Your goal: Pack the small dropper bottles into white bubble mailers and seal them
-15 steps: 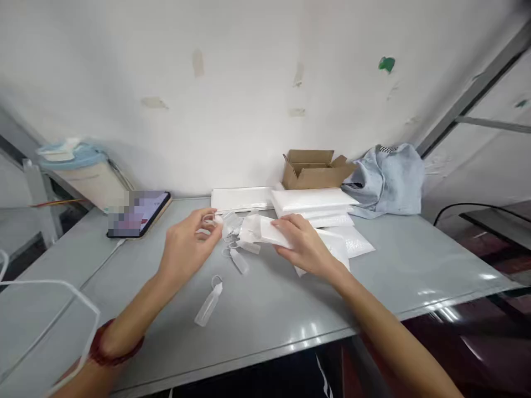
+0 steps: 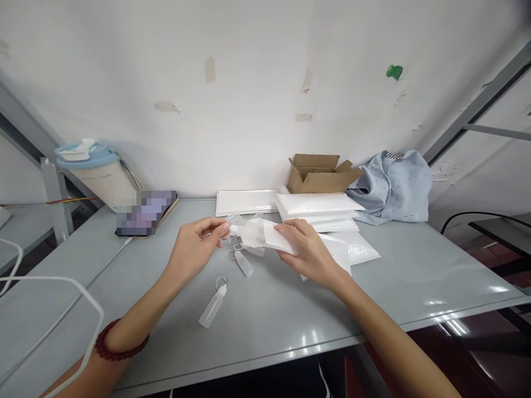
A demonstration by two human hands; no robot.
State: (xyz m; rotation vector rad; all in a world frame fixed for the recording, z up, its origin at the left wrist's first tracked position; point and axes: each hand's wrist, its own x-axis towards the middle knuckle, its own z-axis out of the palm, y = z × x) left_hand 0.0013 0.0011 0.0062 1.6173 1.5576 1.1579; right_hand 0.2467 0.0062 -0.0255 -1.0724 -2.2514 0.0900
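My left hand (image 2: pixel 199 240) has its thumb and fingertips pinched on the white top of a small bottle (image 2: pixel 234 229). That bottle's other end meets the mouth of a white packet (image 2: pixel 277 237), which my right hand (image 2: pixel 309 246) grips from the right, thumb on top. Beneath and beside them several small translucent bottles with looped strings lie in a cluster, one (image 2: pixel 244 263) pointing toward me. A separate bottle (image 2: pixel 213 305) lies nearer the table's front. White padded mailers (image 2: pixel 319 203) are stacked just behind my right hand.
A flat white stack (image 2: pixel 246 202) lies by the wall. Behind the mailers are an open cardboard box (image 2: pixel 327 179) and light blue cloth (image 2: pixel 398 188). At left stand a blue-lidded container (image 2: pixel 99 174) and a phone (image 2: pixel 147 213) with a white cable.
My left hand has moved in toward the packet, and its fingers have closed from a looser curl. The packet's mouth now meets the bottle. The whole view has shifted slightly.
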